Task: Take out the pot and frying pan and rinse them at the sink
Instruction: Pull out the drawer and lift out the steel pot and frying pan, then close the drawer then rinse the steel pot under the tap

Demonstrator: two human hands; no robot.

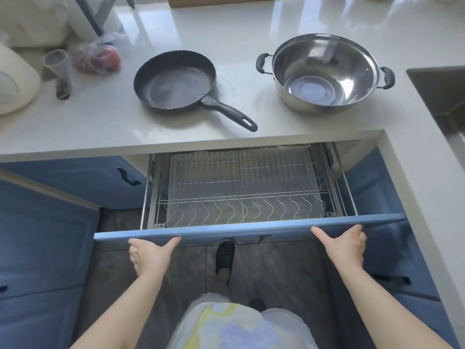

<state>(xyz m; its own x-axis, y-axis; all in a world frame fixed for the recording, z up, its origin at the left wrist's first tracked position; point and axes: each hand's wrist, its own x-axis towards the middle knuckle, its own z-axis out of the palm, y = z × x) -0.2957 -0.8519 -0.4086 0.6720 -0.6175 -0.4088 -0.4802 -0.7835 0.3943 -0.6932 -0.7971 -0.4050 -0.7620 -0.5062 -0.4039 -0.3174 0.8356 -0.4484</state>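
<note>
Now both hands (151, 250) (346, 241) pressed against drawer front (241, 230).

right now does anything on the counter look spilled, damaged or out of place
Mostly tidy. One oddity: the clear plastic cup at the counter's left leans rather than standing upright. The frying pan and pot sit upright, empty, apart.

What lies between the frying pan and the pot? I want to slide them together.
Only bare white countertop separates the frying pan from the pot, as the head view shows.
</note>
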